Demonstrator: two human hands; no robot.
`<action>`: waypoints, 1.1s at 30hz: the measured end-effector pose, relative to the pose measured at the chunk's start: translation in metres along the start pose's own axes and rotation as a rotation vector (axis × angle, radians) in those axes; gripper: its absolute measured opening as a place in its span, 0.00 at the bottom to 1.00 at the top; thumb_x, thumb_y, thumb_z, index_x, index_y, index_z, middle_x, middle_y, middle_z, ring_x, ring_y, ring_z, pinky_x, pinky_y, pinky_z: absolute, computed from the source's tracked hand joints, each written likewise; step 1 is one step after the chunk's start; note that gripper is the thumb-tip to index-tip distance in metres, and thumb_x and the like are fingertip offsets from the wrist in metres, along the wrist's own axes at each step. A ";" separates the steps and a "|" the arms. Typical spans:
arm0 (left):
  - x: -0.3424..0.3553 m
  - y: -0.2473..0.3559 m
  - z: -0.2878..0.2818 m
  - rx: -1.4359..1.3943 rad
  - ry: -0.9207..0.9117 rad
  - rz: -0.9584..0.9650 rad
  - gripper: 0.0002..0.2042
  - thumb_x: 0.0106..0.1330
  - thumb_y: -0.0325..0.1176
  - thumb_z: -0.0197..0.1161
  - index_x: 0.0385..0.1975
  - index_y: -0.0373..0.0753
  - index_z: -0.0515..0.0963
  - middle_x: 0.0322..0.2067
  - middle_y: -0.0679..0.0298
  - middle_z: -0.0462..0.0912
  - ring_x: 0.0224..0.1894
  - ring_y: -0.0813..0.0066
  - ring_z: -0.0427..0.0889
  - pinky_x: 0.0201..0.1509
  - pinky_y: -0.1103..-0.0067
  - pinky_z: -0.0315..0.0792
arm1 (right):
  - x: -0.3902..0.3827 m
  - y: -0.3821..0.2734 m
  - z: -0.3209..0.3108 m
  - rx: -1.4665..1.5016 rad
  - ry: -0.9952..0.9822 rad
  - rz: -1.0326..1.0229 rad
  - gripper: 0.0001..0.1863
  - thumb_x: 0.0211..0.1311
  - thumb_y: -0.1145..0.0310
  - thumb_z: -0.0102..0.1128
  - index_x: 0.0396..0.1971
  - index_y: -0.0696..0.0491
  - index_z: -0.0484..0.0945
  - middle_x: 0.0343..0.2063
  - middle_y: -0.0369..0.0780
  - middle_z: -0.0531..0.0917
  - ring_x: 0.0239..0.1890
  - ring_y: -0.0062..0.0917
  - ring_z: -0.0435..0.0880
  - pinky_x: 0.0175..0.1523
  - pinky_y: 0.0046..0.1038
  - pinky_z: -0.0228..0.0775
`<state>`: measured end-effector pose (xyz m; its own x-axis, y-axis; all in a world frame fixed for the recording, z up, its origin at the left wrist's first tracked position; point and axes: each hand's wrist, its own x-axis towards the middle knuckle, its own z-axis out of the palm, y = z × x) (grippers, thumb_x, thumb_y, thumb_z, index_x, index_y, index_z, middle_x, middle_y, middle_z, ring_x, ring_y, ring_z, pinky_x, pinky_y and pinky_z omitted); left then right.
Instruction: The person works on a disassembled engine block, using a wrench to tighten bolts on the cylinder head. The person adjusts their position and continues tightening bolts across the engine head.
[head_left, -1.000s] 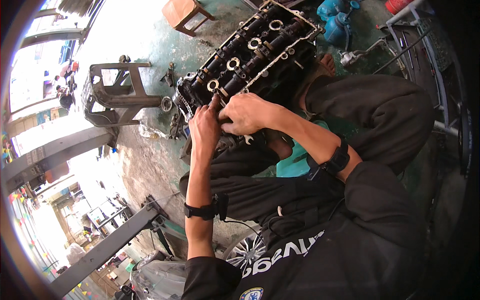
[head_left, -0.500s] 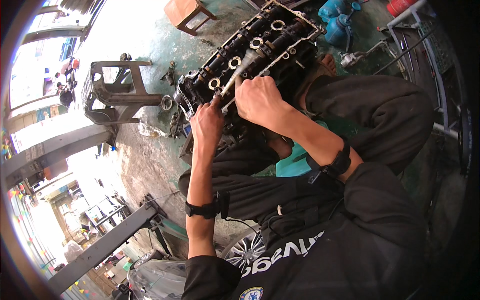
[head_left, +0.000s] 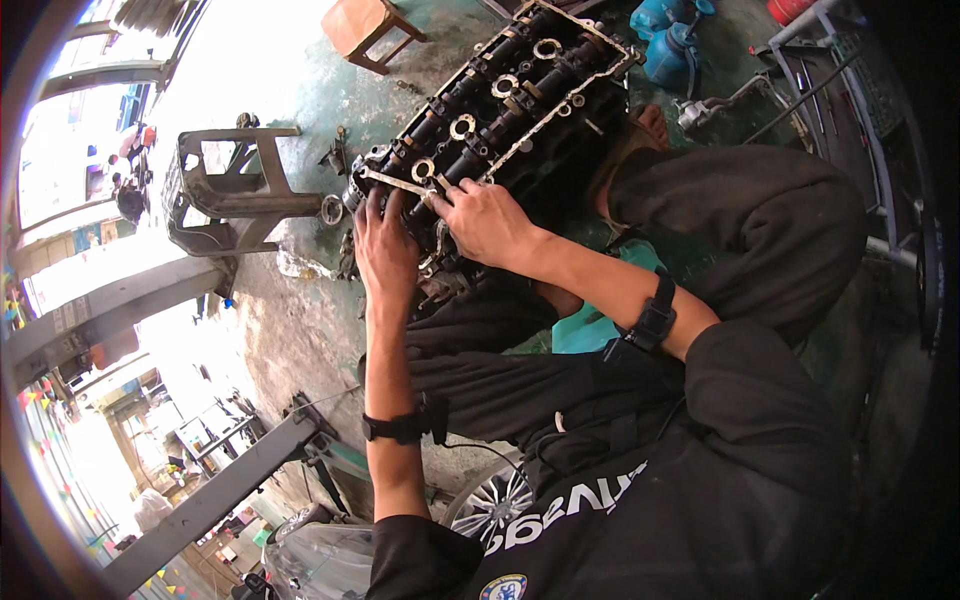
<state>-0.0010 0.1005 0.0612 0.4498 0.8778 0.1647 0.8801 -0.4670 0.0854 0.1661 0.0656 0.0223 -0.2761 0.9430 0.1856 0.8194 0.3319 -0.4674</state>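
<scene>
A partly stripped engine cylinder head [head_left: 520, 95] with dark camshafts and pale ring-shaped openings lies in front of me. Across its near left end runs a slim silver wrench [head_left: 395, 182]. My right hand [head_left: 485, 222] has its fingers closed around the wrench's right end, close to the head's edge. Below the wrench's other end is my left hand [head_left: 383, 250], fingers stretched toward the head's left corner; their tips are partly lost against dark metal. Whether they touch the wrench I cannot tell.
A grey plastic stool [head_left: 235, 195] lies on its side at left, near loose metal parts [head_left: 335, 155]. An orange-brown stool [head_left: 370, 30] stands beyond. Blue containers [head_left: 672, 55] and a metal rack [head_left: 825, 90] are at far right. My legs flank the engine.
The wrench, blurred and pointing away to the right before, now points left across the head's end. My left hand has shifted left; my right hand has moved slightly left and nearer.
</scene>
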 end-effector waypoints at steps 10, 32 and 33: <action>0.051 -0.033 0.018 0.239 -0.193 0.213 0.12 0.60 0.28 0.54 0.43 0.42 0.78 0.43 0.56 0.78 0.55 0.59 0.72 0.67 0.58 0.54 | 0.000 0.001 0.008 -0.065 -0.009 0.016 0.14 0.53 0.70 0.54 0.41 0.53 0.79 0.27 0.37 0.81 0.33 0.29 0.80 0.38 0.29 0.74; 0.000 0.020 -0.009 -0.153 -0.354 -0.104 0.19 0.64 0.32 0.53 0.57 0.50 0.73 0.30 0.47 0.81 0.31 0.54 0.82 0.35 0.64 0.74 | 0.008 0.029 -0.022 0.318 -0.196 0.220 0.25 0.49 0.72 0.50 0.50 0.41 0.80 0.30 0.47 0.83 0.35 0.40 0.83 0.44 0.38 0.75; 0.007 0.022 -0.004 -0.117 -0.361 -0.147 0.20 0.63 0.31 0.54 0.55 0.55 0.74 0.25 0.47 0.80 0.30 0.49 0.80 0.35 0.62 0.73 | 0.009 0.029 -0.026 0.310 -0.212 0.229 0.19 0.53 0.69 0.51 0.44 0.44 0.83 0.29 0.46 0.83 0.35 0.41 0.83 0.43 0.39 0.75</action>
<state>0.0209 0.0965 0.0678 0.3634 0.9073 -0.2117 0.9252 -0.3246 0.1967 0.2004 0.0834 0.0332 -0.2285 0.9662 -0.1198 0.6913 0.0744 -0.7188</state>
